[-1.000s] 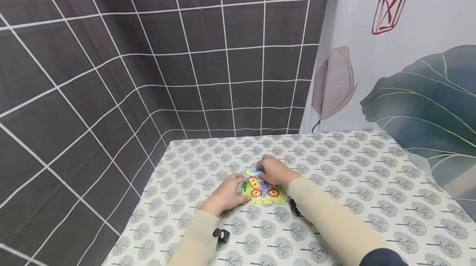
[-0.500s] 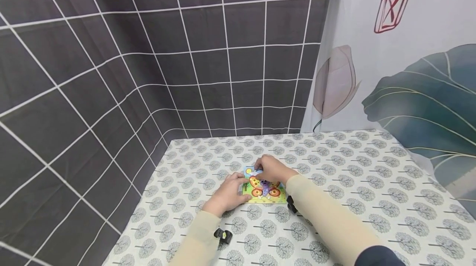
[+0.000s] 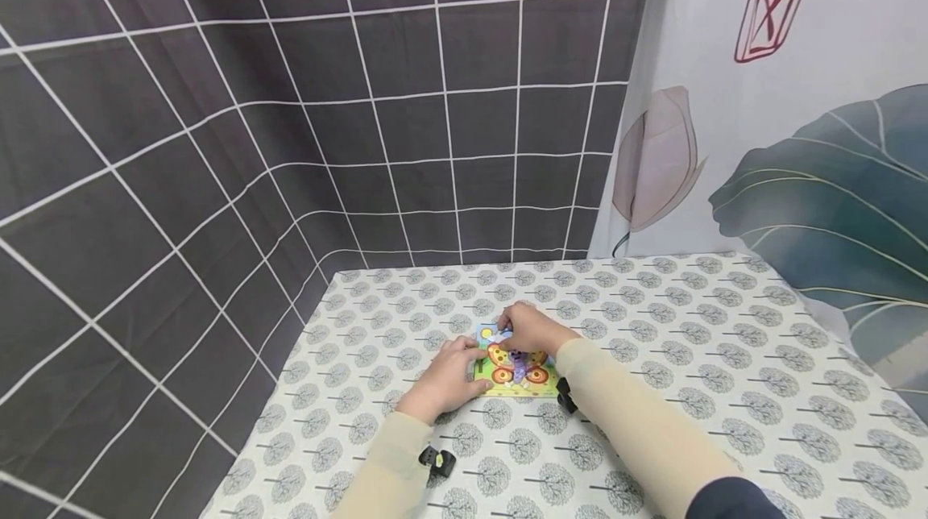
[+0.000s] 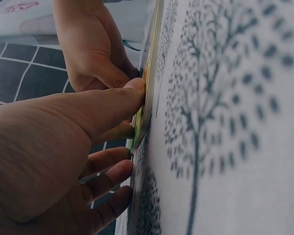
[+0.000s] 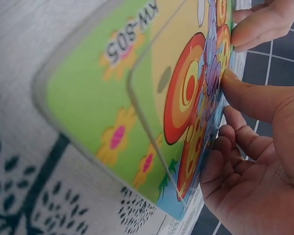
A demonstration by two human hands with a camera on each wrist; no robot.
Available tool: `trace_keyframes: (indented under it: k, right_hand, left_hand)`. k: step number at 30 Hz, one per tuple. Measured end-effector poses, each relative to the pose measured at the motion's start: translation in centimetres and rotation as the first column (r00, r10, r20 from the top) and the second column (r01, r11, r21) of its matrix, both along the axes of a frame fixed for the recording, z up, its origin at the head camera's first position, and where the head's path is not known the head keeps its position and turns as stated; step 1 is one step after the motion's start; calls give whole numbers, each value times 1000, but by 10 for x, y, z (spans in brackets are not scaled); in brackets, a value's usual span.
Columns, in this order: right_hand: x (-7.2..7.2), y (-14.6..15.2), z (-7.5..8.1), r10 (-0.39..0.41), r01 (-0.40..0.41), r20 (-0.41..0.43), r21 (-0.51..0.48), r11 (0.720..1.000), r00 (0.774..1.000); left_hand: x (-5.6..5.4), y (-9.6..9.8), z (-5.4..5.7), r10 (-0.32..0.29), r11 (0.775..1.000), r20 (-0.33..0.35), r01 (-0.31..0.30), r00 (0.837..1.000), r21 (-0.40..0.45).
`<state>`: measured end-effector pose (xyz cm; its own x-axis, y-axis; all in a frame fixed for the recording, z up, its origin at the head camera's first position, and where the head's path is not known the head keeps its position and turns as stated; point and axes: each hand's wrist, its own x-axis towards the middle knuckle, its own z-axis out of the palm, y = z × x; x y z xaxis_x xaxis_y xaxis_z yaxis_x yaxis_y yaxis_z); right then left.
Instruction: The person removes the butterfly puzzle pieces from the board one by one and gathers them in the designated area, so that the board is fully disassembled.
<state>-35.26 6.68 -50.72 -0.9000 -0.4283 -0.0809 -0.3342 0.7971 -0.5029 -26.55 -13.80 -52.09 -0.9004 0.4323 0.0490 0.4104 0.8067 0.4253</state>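
From here, the butterfly puzzle board [image 3: 518, 378] lies flat on the tabletop [image 3: 652, 342] between both hands, within easy reach. The left hand [image 3: 445, 378] meets its left side with fingers spread, presumably to stop it sliding; the right hand [image 3: 534, 330] curls its fingers by the far edge, thumb on the picture, but I can't tell whether they pinch anything.

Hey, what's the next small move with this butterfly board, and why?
I'd probably lift the right hand slightly: it hides part of the butterfly board near the top, so that area can't be checked. The left hand touches its left side and could steady it.
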Motion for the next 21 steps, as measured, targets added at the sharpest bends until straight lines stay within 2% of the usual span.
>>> trace_keyframes:
  k: [6, 10, 21]
  right_hand:
    - [-3, 1, -1, -47, 55, 69, -108, 993, 996]
    - [-6, 1, -4, -59, 72, 82, -173, 982, 995]
    - [-6, -1, -7, -69, 82, 73, -191, 978, 995]
  left_hand:
    - [1, 1, 1, 3, 1000, -4, -3, 1000, -4]
    - [2, 1, 2, 5, 1000, -3, -5, 1000, -9]
    - [2, 1, 2, 7, 1000, -5, -7, 1000, -14]
